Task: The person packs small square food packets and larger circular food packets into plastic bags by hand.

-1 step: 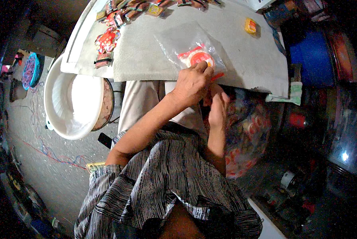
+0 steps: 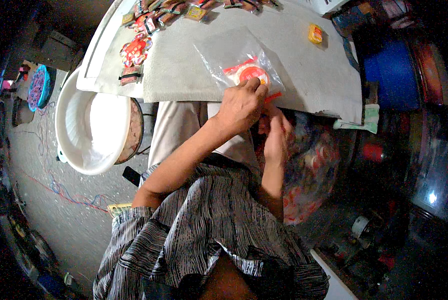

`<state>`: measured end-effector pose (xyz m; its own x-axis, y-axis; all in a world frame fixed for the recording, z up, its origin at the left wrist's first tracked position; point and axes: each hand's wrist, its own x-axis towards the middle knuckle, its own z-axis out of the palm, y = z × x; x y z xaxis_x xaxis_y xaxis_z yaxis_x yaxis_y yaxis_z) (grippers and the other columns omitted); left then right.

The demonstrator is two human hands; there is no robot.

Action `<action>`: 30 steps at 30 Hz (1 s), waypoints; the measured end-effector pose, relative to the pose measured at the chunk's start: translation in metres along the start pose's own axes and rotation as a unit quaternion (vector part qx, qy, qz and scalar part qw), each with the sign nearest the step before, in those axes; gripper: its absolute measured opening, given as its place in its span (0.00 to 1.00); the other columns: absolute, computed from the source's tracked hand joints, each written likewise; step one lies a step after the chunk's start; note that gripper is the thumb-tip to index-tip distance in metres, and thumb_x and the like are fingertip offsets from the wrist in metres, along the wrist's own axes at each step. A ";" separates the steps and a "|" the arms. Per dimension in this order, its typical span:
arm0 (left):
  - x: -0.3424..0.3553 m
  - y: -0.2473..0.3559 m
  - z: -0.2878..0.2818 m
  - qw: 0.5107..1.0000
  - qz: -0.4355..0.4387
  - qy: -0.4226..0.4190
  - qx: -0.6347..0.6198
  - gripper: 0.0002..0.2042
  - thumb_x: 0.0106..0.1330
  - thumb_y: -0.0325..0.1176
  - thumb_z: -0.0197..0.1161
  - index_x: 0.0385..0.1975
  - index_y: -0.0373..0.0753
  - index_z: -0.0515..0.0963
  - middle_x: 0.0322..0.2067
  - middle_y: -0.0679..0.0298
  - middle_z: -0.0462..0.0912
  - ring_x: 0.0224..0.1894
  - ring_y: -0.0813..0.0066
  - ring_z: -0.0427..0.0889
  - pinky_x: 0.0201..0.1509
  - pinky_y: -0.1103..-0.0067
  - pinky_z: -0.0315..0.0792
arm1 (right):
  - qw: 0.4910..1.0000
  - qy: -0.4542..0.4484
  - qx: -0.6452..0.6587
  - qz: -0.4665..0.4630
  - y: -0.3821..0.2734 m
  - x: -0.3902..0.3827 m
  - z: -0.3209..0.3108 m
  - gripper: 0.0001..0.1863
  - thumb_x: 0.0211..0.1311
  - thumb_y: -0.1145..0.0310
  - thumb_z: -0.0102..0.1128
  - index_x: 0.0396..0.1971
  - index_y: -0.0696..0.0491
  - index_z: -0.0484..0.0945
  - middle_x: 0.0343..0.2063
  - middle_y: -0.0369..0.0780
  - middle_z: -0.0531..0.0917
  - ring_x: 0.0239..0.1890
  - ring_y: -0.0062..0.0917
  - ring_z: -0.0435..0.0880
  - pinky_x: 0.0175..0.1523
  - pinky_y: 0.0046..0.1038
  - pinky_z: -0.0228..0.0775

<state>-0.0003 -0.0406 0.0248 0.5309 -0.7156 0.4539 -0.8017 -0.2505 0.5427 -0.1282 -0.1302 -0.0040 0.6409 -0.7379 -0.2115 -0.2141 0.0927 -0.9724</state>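
Observation:
A clear plastic bag with a red round label lies at the near edge of the pale table mat. My left hand grips the bag's lower part, fingers bent down over it just below the label. My right hand is just right of and beneath my left, below the mat's edge, its fingers curled toward the bag's hanging corner; what they hold is hidden. Small packets lie in a row along the back and left of the mat. A yellow packet sits alone at the right.
The white table mat spans the top. A large white tub stands at the left, a blue basket and wires beyond it on the floor. A phone is by my left side. A blue drum stands at the right.
My right hand has shifted very slightly, its fingers a little differently bent. My left hand and the bag look unchanged.

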 end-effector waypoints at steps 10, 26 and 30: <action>-0.002 0.002 0.003 0.998 0.037 0.053 -0.004 0.10 0.50 0.32 0.61 0.32 0.36 0.74 0.30 0.58 0.73 0.32 0.59 0.79 0.29 0.69 0.74 | 0.883 -0.141 0.437 0.101 -0.028 -0.002 0.011 0.39 0.69 0.40 0.41 0.61 0.63 0.65 0.55 0.45 0.75 0.56 0.32 0.73 0.61 0.35 0.65; -0.045 -0.031 -0.021 0.994 0.009 0.077 -0.083 0.20 0.49 0.30 0.69 0.42 0.38 0.72 0.33 0.58 0.72 0.35 0.57 0.75 0.35 0.67 0.73 | 0.885 -0.171 0.427 0.067 -0.033 -0.004 0.042 0.43 0.69 0.38 0.35 0.65 0.64 0.58 0.66 0.53 0.61 0.66 0.39 0.62 0.68 0.38 0.56; -0.044 -0.034 -0.019 0.996 0.016 0.071 -0.053 0.15 0.49 0.26 0.65 0.38 0.37 0.73 0.33 0.58 0.72 0.36 0.58 0.75 0.35 0.67 0.72 | 0.869 -0.219 0.442 0.034 -0.030 0.010 0.042 0.39 0.70 0.40 0.36 0.65 0.60 0.59 0.65 0.53 0.62 0.67 0.39 0.60 0.70 0.39 0.51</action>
<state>0.0087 0.0111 0.0000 0.5446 -0.6215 0.5632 -0.7893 -0.1526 0.5948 -0.0847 -0.1124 0.0186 0.9097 -0.4029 -0.1002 0.2633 0.7464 -0.6112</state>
